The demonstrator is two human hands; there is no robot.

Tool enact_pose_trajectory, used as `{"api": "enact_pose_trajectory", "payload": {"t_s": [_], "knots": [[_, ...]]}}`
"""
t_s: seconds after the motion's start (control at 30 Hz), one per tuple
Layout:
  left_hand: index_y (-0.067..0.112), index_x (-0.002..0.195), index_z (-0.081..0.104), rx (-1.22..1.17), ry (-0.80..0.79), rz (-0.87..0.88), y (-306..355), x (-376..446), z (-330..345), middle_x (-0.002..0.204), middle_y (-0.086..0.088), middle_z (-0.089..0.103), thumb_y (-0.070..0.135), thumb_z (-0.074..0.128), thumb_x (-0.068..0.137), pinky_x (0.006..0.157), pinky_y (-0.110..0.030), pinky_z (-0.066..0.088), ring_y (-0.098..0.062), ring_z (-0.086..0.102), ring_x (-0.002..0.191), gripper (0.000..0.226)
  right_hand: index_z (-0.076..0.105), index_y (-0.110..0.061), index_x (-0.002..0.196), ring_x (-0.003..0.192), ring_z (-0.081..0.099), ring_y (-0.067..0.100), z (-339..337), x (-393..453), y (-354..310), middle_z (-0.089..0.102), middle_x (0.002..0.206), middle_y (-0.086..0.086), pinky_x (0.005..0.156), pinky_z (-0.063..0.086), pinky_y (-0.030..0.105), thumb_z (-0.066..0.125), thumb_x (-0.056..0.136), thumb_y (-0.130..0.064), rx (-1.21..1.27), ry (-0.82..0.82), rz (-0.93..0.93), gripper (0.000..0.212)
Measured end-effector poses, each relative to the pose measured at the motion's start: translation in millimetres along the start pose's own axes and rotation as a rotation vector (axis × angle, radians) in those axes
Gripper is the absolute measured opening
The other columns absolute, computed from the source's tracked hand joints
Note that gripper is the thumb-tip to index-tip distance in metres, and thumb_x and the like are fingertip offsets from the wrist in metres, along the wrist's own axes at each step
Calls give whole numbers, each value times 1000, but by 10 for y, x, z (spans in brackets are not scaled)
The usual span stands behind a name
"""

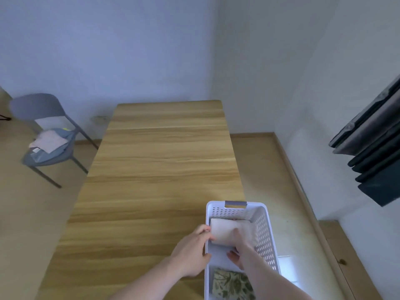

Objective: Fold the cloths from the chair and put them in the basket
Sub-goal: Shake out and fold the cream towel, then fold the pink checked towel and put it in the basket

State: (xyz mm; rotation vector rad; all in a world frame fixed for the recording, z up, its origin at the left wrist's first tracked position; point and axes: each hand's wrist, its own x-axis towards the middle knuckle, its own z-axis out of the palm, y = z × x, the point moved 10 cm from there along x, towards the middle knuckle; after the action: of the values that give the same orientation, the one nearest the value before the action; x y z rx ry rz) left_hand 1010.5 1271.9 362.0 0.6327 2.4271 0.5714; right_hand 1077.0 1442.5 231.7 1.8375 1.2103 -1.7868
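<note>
Both hands are setting a folded white cloth (pixel 229 231) into the far half of the basket (pixel 265 230), which is sitting at the near right corner of the counter (pixel 155 169). The left hand (pixel 191 254) is reaching over the basket's left wall, its fingers (pixel 203 229) curling onto the cloth's left edge. The right hand (pixel 239 249) is down inside the basket with fingers curled round the cloth's near right side, so both are grasping it and it does not look let go yet. A folded leaf-print cloth (pixel 232 284) is already lying in the near end of the basket, so two cloths look dealt with, this one nearly. More is waiting: on the chair (pixel 43 109), well apart at the far left, a pale pink cloth (pixel 48 140) is lying on top of a blue-grey one (pixel 65 137), with a pale patch behind them that may be another cloth. By my judgement the task is around halfway, with at least two cloths left to fetch, fold and stow.
</note>
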Motion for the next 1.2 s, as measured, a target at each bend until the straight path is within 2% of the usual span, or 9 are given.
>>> {"api": "enact_pose_trajectory", "payload": {"t_s": [0.1, 0.27, 0.37, 0.47, 0.57, 0.67, 0.77, 0.87, 1.2], "knots": [[30, 134, 54, 4, 12, -10, 39, -3, -3, 154, 20, 27, 25, 58, 94, 89, -31, 47, -12, 53, 88, 40, 62, -1, 94, 72, 62, 27, -41, 23, 29, 61, 81, 13, 54, 52, 32, 75, 86, -54, -78, 3, -5, 55], [32, 131, 56, -46, 59, 2, 16, -85, -89, 151, 22, 32, 26, 57, 95, 94, -32, 50, -10, 61, 109, 36, 53, -5, 124, 113, 60, 35, -44, -84, 92, 54, 123, 16, 84, 61, 44, 74, 93, -45, 34, -51, -47, 55], [35, 130, 57, -116, 129, -14, -120, -233, -235, 148, 26, 33, 31, 59, 96, 93, -27, 51, -3, 60, 107, 34, 49, -6, 140, 108, 58, 34, -115, -330, 36, 51, 130, 17, 85, 60, 48, 74, 93, -38, 45, 16, -126, 63], [37, 130, 57, -168, 208, -53, -435, -505, -453, 148, 28, 32, 34, 61, 96, 90, -18, 48, 4, 57, 106, 34, 46, -13, 145, 101, 62, 31, -21, -908, -327, 49, 142, 12, 95, 55, 52, 71, 94, -25, -48, 74, -545, 58], [40, 126, 56, -234, 285, -130, -954, -919, -738, 145, 29, 32, 35, 62, 97, 84, -15, 47, 5, 56, 111, 30, 55, -22, 130, 103, 63, 9, 479, -1772, -521, 51, 128, -6, 89, 50, 37, 65, 96, -14, -138, -79, -945, 36], [41, 124, 55, -272, 378, -247, -1616, -1479, -1020, 141, 30, 34, 34, 64, 96, 83, -18, 51, 4, 55, 114, 30, 60, -30, 118, 91, 63, -2, 1306, -2330, -350, 57, 123, -11, 82, 53, 32, 66, 93, -14, -398, -269, -1114, 31], [42, 124, 54, -274, 471, -330, -2236, -2094, -1271, 139, 28, 37, 30, 67, 95, 78, -15, 49, 1, 55, 113, 34, 60, -32, 123, 98, 64, 4, 2165, -2642, 188, 56, 126, -9, 82, 54, 27, 70, 89, -24, -782, -430, -1143, 36], [41, 123, 55, -293, 556, -377, -2825, -2731, -1467, 140, 21, 40, 27, 70, 92, 93, -25, 51, -6, 55, 118, 38, 56, -33, 132, 111, 59, 7, 2848, -2941, 824, 50, 130, -13, 79, 56, 26, 69, 89, -36, -1016, -548, -1132, 44], [29, 127, 58, -266, 593, -490, -4271, -3965, -2040, 143, 9, 42, 28, 71, 91, 107, -31, 43, -19, 52, 125, 39, 51, -35, 137, 124, 54, 12, 4288, -3839, 2071, 44, 139, -11, 82, 55, 28, 66, 93, -42, -1169, -687, -1134, 47]]}}
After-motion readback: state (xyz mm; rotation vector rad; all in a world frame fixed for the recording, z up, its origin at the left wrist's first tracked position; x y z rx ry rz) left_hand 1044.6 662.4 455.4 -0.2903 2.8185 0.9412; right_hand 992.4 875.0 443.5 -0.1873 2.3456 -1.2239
